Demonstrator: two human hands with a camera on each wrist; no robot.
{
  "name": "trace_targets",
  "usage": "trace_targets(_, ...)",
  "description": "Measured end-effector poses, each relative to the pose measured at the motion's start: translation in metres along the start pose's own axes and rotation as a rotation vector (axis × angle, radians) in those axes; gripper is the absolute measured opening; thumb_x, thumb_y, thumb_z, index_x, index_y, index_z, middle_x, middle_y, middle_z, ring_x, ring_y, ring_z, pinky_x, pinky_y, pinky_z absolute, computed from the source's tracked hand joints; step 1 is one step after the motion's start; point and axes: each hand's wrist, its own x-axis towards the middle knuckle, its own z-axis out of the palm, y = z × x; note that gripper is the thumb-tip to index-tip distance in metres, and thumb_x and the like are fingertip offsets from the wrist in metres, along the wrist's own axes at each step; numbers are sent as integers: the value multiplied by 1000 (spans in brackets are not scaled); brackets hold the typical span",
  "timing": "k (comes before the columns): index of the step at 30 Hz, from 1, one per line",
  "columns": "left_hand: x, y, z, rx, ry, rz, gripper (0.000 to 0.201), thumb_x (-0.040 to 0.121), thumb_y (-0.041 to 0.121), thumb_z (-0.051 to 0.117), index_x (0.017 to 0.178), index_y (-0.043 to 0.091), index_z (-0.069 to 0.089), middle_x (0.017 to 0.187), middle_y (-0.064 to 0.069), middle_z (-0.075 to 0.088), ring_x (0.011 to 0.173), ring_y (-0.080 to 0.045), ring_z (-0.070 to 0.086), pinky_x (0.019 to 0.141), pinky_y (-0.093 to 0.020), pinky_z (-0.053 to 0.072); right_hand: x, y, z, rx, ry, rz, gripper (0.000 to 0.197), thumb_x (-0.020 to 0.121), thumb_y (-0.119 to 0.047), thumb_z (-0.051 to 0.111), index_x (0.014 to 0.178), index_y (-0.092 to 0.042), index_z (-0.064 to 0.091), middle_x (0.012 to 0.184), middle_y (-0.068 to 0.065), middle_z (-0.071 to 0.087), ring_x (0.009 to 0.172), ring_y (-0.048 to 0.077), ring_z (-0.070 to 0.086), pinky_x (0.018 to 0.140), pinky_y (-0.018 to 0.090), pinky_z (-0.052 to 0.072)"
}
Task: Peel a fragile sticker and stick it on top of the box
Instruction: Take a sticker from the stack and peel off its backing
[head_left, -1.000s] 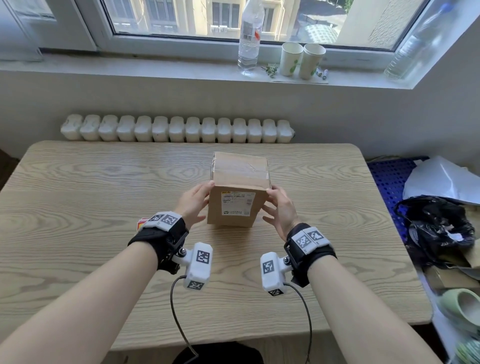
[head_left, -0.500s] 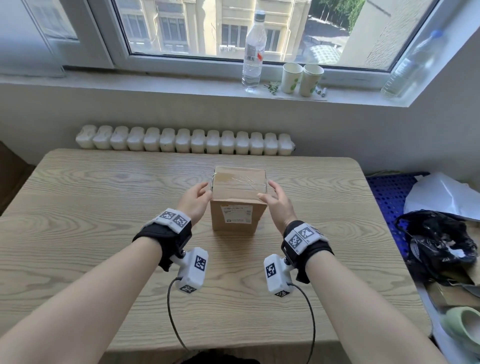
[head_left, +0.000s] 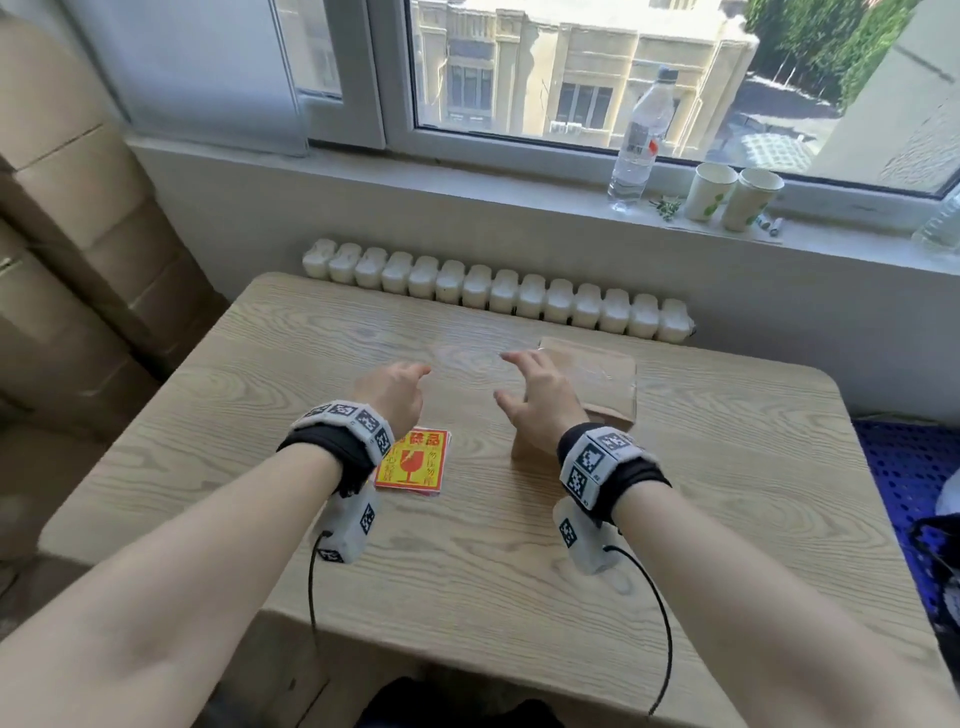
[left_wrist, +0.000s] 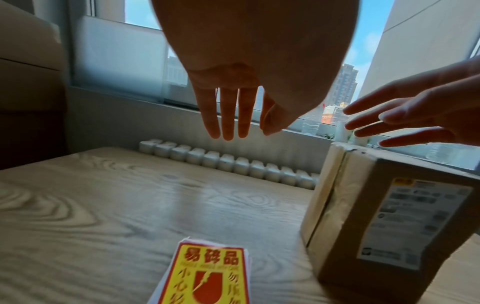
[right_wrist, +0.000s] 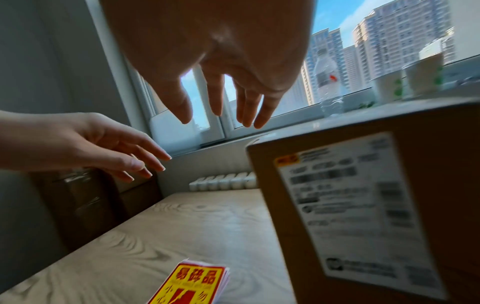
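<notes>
Hands no longer flank the box (head_left: 597, 384), which they touched half a second ago; both now hover off it, and the fragile sticker pad (head_left: 413, 462), hidden before, shows at centre frame on the wooden table (head_left: 727, 493), just left of the box; a radiator (head_left: 498, 293) runs behind, a water bottle (head_left: 641, 140) and paper cups (head_left: 732, 195) stand on the sill at upper right; left hand (head_left: 392, 395) and right hand (head_left: 540, 408) hang above the table, fingers straight and spread, holding nothing.
</notes>
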Motion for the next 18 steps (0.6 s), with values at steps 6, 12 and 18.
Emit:
trace_targets(6, -8, -59, 26, -23, -97, -81, 46, 90, 15, 40, 136, 19, 45, 138, -9, 53, 123, -28, 52, 100, -38, 42, 12, -27, 66, -81, -126, -63, 49, 88, -23, 51, 135, -17, 41, 145, 5, 39, 130, 22, 42, 106, 36, 36)
trace_targets(12, -4, -101, 59, -25, -225, -80, 46, 91, 18, 40, 136, 19, 43, 140, -7, 50, 124, -30, 51, 101, -39, 42, 27, -25, 125, -131, -250, 97, 48, 89, -23, 49, 135, -16, 41, 141, 5, 42, 127, 24, 45, 103, 39, 40)
trace_targets(18, -4, -127, 103, -65, -384, 47, 53, 94, 15, 34, 146, 19, 26, 156, -2, 28, 142, -19, 28, 113, -31, 26, 33, -10, 176, -102, -292, 276, 55, 88, -21, 53, 138, -9, 35, 142, 12, 41, 130, 26, 41, 108, 34, 31)
